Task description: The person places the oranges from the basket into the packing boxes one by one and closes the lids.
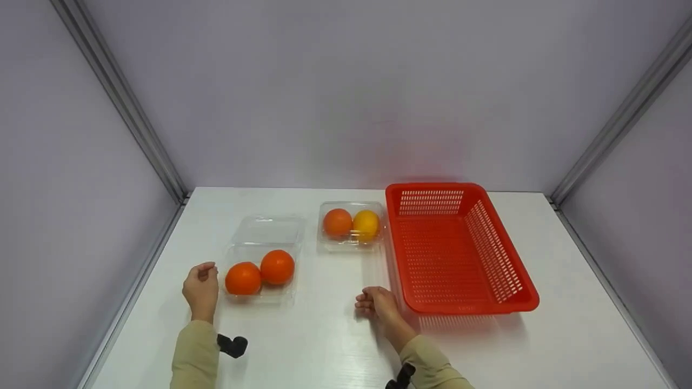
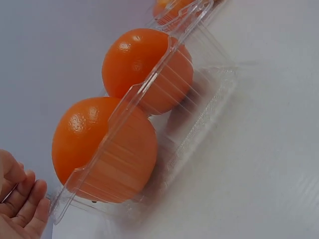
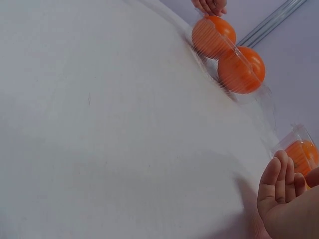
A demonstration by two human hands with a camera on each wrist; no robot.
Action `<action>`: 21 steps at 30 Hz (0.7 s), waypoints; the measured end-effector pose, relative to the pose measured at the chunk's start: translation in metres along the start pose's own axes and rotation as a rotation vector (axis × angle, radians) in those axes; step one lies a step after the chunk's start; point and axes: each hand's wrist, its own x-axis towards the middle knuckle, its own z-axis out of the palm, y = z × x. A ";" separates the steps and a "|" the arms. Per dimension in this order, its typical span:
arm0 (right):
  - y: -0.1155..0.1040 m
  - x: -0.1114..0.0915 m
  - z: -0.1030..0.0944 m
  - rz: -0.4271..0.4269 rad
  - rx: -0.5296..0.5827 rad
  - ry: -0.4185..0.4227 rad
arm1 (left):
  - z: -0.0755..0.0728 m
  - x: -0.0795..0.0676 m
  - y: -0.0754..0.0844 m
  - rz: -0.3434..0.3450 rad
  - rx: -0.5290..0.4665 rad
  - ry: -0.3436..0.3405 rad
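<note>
Two oranges (image 1: 243, 279) sit side by side in a clear plastic clamshell box (image 1: 281, 296), its lid (image 1: 268, 230) folded back away from the person. Just left of this box is my left hand (image 1: 200, 290), fingers loosely curled and holding nothing; in the left wrist view its fingertips (image 2: 39, 199) come close to the box's corner. My right hand (image 1: 380, 307) hovers over the table beside the red basket's near left corner, its fingers relaxed with nothing in them. A second clear box (image 1: 346, 248) farther back holds an orange (image 1: 338, 223) and a yellow fruit (image 1: 366, 225).
The red plastic basket (image 1: 469, 312) with slotted walls stands on the right of the white table (image 1: 330, 340), nothing inside it. The second box stands right at its left side. Pale walls (image 1: 324, 97) enclose the table at the back and sides.
</note>
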 end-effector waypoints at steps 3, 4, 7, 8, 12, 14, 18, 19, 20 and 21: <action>0.000 0.000 0.001 -0.001 -0.005 0.003 | -0.001 0.001 -0.004 -0.003 0.005 0.009; -0.001 0.000 0.001 -0.002 -0.001 0.000 | -0.001 0.002 -0.006 -0.008 0.009 0.008; -0.001 -0.001 0.002 -0.001 0.012 -0.005 | -0.002 0.002 -0.009 -0.029 0.015 -0.012; -0.001 -0.001 0.002 -0.002 0.016 -0.007 | -0.002 0.002 -0.009 -0.036 0.020 -0.025; -0.001 -0.001 0.002 -0.011 0.007 -0.009 | -0.004 0.003 -0.011 -0.068 0.018 -0.132; -0.001 0.000 0.002 -0.016 -0.004 -0.008 | -0.004 0.004 -0.012 -0.089 0.016 -0.200; -0.001 0.000 0.002 -0.018 -0.012 -0.012 | -0.004 0.004 -0.013 -0.117 0.027 -0.297; -0.002 0.000 0.002 -0.015 -0.011 -0.012 | -0.004 0.004 -0.013 -0.123 0.030 -0.313; -0.002 0.000 0.002 -0.012 -0.013 -0.014 | -0.003 0.005 -0.013 -0.127 0.035 -0.328; -0.002 0.000 0.002 -0.009 -0.014 -0.015 | -0.003 0.005 -0.013 -0.130 0.039 -0.341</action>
